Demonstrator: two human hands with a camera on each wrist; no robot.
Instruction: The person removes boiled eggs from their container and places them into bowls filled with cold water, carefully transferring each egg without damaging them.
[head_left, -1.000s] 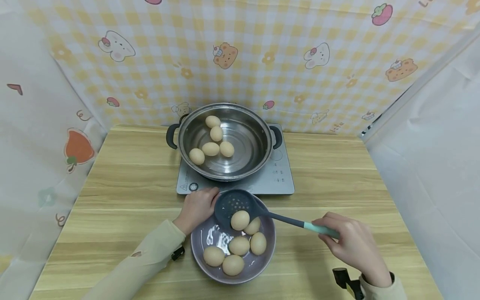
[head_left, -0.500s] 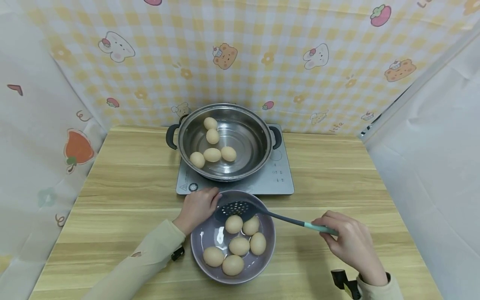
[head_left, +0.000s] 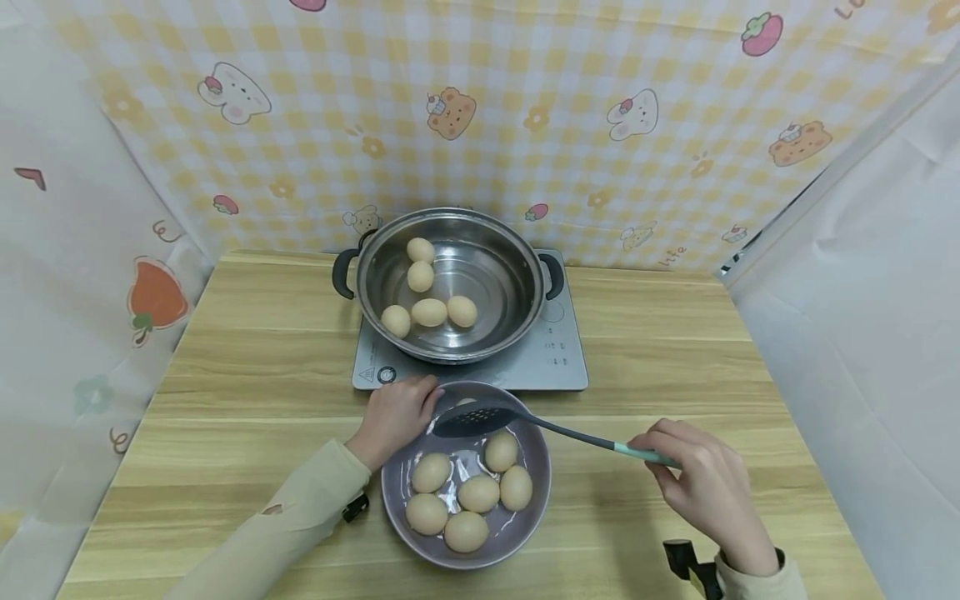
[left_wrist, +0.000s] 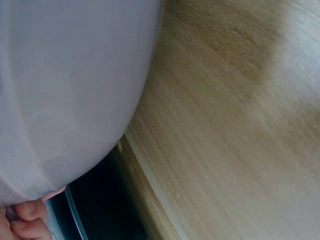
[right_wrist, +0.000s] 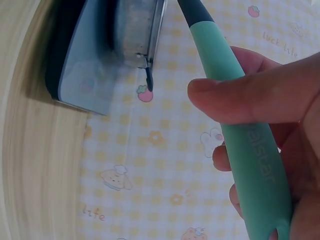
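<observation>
With my right hand (head_left: 701,479) I hold the mint handle of a dark grey slotted spoon (head_left: 480,419); the right wrist view shows thumb and fingers wrapped round that handle (right_wrist: 240,130). Its perforated head is tilted over the far part of a mauve bowl (head_left: 397,517). Several brown eggs (head_left: 478,493) lie in the bowl, and part of another egg (head_left: 466,402) shows behind the spoon head. My left hand (head_left: 397,417) grips the bowl's far left rim. In the left wrist view, fingertips (left_wrist: 30,217) curl under the bowl's side (left_wrist: 75,95).
Beyond the bowl, a steel pot (head_left: 495,283) with black handles stands on a flat induction cooker (head_left: 562,350). Several eggs (head_left: 429,312) sit inside the pot's left half. A wood-grain table (head_left: 270,358) carries everything, with a checked cloth (head_left: 540,67) behind.
The spoon head has tipped; the egg in front of it has moved left and nearer among the others. An egg now shows behind the head. The pot's eggs have shifted slightly. The left hand stays put.
</observation>
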